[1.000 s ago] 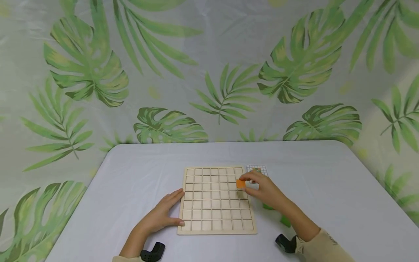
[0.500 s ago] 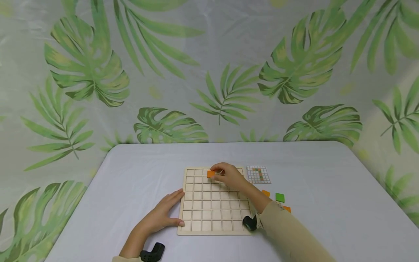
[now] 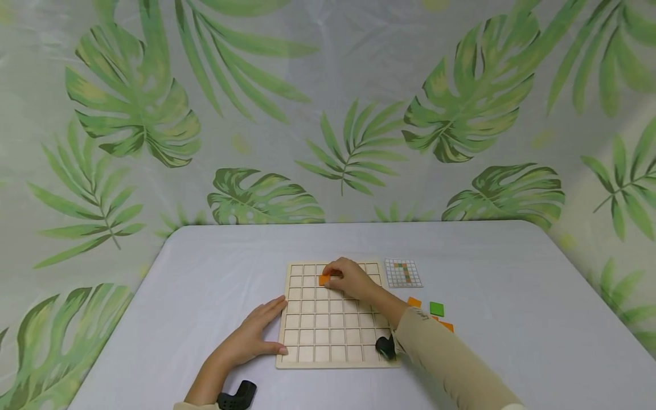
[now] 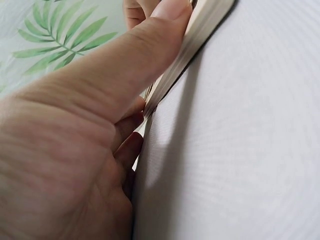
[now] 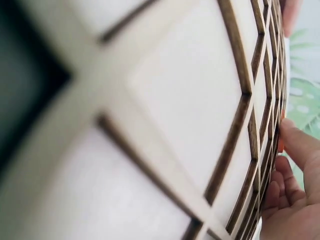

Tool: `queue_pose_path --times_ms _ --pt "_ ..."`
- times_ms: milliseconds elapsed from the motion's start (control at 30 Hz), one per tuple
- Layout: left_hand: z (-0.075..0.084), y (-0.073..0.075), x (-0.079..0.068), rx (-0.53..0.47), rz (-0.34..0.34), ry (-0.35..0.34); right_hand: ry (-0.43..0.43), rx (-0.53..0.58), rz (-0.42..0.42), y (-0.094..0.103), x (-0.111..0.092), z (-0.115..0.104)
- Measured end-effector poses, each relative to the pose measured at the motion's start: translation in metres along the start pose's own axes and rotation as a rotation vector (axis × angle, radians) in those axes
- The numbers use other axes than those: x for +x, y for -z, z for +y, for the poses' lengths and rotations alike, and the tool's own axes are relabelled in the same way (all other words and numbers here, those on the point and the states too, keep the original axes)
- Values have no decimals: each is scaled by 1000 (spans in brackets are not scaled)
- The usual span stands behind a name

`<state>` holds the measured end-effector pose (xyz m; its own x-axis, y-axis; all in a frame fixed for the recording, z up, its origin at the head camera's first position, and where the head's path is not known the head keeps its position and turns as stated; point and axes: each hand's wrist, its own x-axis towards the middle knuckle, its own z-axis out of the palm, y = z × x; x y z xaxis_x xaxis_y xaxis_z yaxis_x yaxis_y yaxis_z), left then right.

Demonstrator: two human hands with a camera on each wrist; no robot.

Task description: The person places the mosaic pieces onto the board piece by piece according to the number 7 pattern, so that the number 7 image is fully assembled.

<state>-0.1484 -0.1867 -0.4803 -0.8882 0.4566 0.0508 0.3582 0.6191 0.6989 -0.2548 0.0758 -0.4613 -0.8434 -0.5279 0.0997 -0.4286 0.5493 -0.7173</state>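
Observation:
A square wooden grid board (image 3: 315, 322) lies on the white table. My right hand (image 3: 353, 280) reaches across it and pinches an orange square tile (image 3: 324, 280) over a cell in the second row from the far edge, left of the middle. From the right wrist view, the orange tile (image 5: 281, 142) shows as a thin strip under the thumb, right at the grid. My left hand (image 3: 251, 333) rests along the board's left side, fingers extended and thumb near the front corner. In the left wrist view, its thumb (image 4: 115, 65) touches the board's edge.
Right of the board's far corner lies a small printed card (image 3: 404, 273) with a coloured grid pattern. Nearer, partly behind the right sleeve (image 3: 446, 347), are a green tile (image 3: 437, 308) and several orange tiles (image 3: 447, 327). A leaf-print cloth (image 3: 328, 114) hangs behind the table.
My right hand has carried the orange tile from the board's right side leftward over the grid, then slightly left and nearer. The left hand has stayed at the board's edge.

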Motion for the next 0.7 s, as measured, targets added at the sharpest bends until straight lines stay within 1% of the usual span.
queue_pose_path --times_ms 100,300,433,567,700 --pt "0 0 0 0 2 0 9 -8 -5 -1 1 -2" --pt "0 2 0 1 0 0 66 27 -39 0 1 -5" --pt "0 2 0 1 -1 -2 31 54 -61 3 -1 -5" --pt "0 1 0 -2 -6 -3 -16 117 -40 10 -7 -5" --pt "1 1 0 0 -6 1 6 162 6 25 -16 -4"
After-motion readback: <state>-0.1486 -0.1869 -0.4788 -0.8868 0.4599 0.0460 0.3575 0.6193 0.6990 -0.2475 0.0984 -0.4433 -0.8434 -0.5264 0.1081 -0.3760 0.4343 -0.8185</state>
